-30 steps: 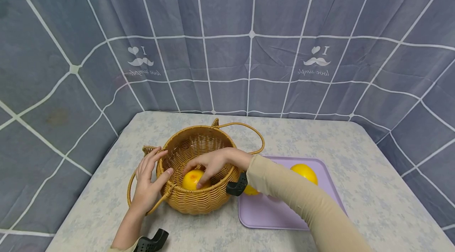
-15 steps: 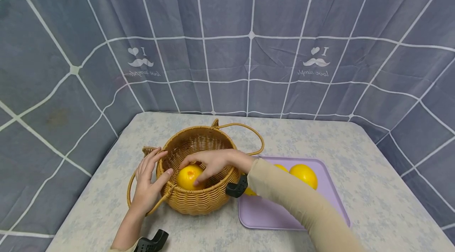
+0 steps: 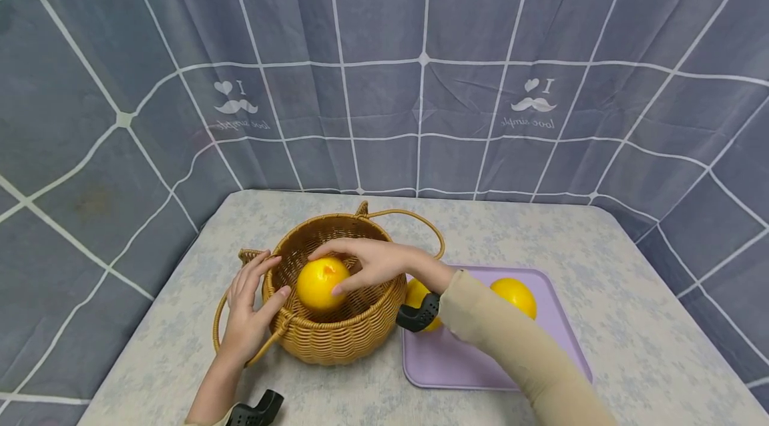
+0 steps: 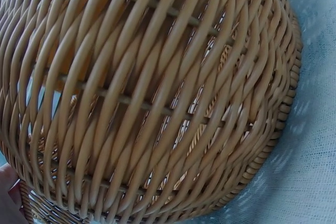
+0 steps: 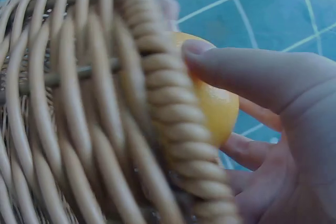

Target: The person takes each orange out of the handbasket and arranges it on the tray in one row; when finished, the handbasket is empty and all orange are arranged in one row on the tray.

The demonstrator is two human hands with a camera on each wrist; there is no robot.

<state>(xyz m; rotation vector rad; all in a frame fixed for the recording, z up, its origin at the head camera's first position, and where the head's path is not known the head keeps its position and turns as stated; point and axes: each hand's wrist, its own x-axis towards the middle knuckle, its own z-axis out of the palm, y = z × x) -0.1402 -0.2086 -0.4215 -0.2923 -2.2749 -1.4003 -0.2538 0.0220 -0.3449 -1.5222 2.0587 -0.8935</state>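
Note:
A round wicker basket point(image 3: 333, 342) stands left of centre in the head view. My right hand point(image 3: 378, 262) pinches a shiny yellow-orange fruit, an orange point(image 3: 322, 284), between thumb and fingers. In the head view the orange sits high in the basket's mouth; the right wrist view has it point(image 5: 218, 106) showing above the braided rim point(image 5: 178, 114). On the basket's left side my left hand point(image 3: 246, 312) rests, fingers fairly straight by the ear-shaped bump and thumb at the rim. Only wicker wall point(image 4: 152, 93) fills most of the left wrist view.
To the right lies a lilac tray point(image 3: 462, 362) bearing an orange point(image 3: 513, 297) and another point(image 3: 417, 294) partly behind my wrist. My right sleeve crosses over the tray. The basket's loop handles point(image 3: 414, 212) stick out at its sides. A grey checked curtain point(image 3: 384, 99) closes off the back.
My right hand has drawn the orange upward inside the basket, its wrist shifting slightly right and up. The left hand stays at the basket's side.

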